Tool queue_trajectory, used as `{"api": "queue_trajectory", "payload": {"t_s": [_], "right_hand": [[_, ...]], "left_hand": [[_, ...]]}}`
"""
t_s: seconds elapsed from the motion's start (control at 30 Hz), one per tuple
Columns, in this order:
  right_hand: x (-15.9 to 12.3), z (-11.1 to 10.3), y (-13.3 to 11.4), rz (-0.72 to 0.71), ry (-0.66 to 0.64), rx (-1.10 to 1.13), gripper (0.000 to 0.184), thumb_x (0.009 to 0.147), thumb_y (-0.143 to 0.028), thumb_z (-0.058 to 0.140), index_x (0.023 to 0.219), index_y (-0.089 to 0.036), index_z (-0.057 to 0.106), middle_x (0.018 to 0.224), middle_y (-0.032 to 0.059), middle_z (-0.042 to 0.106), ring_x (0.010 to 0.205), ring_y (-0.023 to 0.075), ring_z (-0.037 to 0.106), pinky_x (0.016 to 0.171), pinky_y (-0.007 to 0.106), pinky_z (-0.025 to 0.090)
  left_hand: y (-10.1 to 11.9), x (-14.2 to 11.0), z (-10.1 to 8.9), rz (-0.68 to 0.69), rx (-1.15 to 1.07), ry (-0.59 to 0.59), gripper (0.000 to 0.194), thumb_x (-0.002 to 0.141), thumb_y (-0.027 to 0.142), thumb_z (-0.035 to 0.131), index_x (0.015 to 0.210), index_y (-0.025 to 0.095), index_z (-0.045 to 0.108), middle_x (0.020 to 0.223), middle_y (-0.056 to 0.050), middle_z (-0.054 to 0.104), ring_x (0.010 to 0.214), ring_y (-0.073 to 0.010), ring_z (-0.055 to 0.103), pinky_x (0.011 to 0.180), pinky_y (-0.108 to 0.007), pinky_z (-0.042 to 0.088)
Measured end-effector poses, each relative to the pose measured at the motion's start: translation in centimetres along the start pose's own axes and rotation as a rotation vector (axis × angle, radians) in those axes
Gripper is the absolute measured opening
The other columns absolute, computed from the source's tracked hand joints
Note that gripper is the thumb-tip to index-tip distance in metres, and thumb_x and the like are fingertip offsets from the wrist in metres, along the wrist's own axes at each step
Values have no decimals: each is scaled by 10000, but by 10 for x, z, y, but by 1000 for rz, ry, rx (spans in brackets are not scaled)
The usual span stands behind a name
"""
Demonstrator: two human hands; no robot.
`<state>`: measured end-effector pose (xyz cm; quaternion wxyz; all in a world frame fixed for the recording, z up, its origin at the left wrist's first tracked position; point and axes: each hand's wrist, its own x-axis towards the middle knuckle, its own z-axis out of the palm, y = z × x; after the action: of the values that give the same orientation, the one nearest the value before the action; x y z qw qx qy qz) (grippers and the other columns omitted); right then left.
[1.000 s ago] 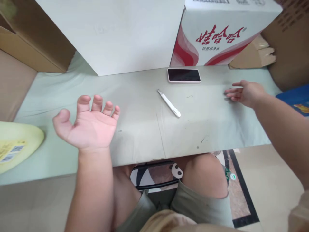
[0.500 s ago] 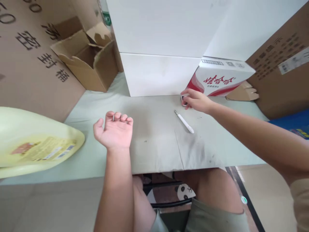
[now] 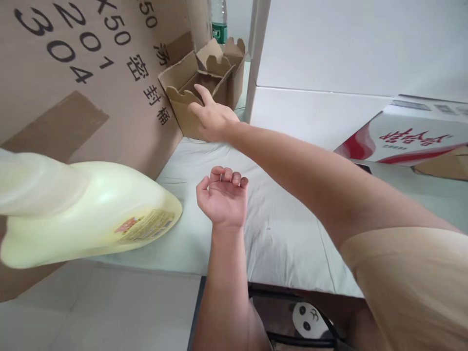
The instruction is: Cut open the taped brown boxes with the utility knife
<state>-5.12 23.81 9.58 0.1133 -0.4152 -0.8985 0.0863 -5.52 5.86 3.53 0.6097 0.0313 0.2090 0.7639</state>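
My left hand [image 3: 224, 197] rests palm up above the cloth-covered table [image 3: 292, 248], its fingers loosely curled and its palm holding nothing. Across the table reaches my right hand [image 3: 215, 114], with thumb and forefinger spread apart. It is in front of the near side of a small open cardboard box [image 3: 188, 119]; whether it touches the box I cannot tell. Nothing shows in this hand's fingers. Part of a small dark item with a pale edge [image 3: 363, 167] is visible beyond my right arm. The white pen is out of sight.
A large pale yellow jug [image 3: 98, 204] lies at the left, beside a tall cardboard carton [image 3: 120, 107]. Behind the small box stands a plastic bottle with a green label [image 3: 219, 29]. White boxes [image 3: 303, 114] line the back, with a red-and-white carton [image 3: 402, 134] at right.
My right hand has left the small dark item and swung left to the open cardboard box. The view has turned left. My left hand keeps its palm-up pose.
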Motion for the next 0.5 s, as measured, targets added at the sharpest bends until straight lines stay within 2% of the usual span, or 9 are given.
{"api": "queue_trajectory", "payload": {"t_s": [0.07,0.13,0.2,0.3,0.37,0.43,0.5], "right_hand": [[11,2,0,13,-39,3,489,941,-182,544,1428,-165,587,1718,125,360,1316,305,634,1084,513,534],[9,5,4,0,-20,36,462,961,-200,511,1409,-129,598,1578,125,531,1368,280,591,1126,464,499],[-9,7,9,-17,39,69,469,974,-174,451,1419,-120,589,1512,120,581,1374,246,584,1148,406,469],[-60,9,15,-40,132,160,398,955,-164,439,1294,-139,646,1332,118,677,1220,235,655,1061,365,492],[-105,8,21,-65,226,245,263,937,-202,450,1083,-179,668,1134,104,716,1004,234,677,888,361,516],[-154,6,29,-79,379,304,139,901,-230,465,900,-218,604,937,78,689,807,218,624,729,359,476],[-206,4,41,-127,541,354,99,884,-228,481,786,-245,489,770,41,605,683,193,542,663,351,438]], "left_hand": [[1,-1,0,7,29,5,198,807,414,532,786,219,559,718,3,449,608,-143,466,628,-295,441],[1,-2,0,60,86,27,203,786,415,536,773,215,569,714,-2,453,615,-148,462,633,-297,434],[-1,-1,1,236,174,99,189,771,395,544,747,209,562,712,-3,443,629,-147,455,637,-288,415],[-7,-1,4,610,289,221,166,788,341,516,691,217,463,692,13,356,643,-151,416,655,-284,378],[-10,-2,5,835,375,273,173,828,297,471,697,228,382,710,17,297,676,-167,409,692,-296,370],[-11,-5,8,1006,472,338,145,858,247,440,743,240,352,763,11,296,745,-181,432,739,-302,372],[-12,-8,10,1074,521,403,106,844,196,438,798,253,362,839,6,348,843,-180,472,802,-294,391]]}}
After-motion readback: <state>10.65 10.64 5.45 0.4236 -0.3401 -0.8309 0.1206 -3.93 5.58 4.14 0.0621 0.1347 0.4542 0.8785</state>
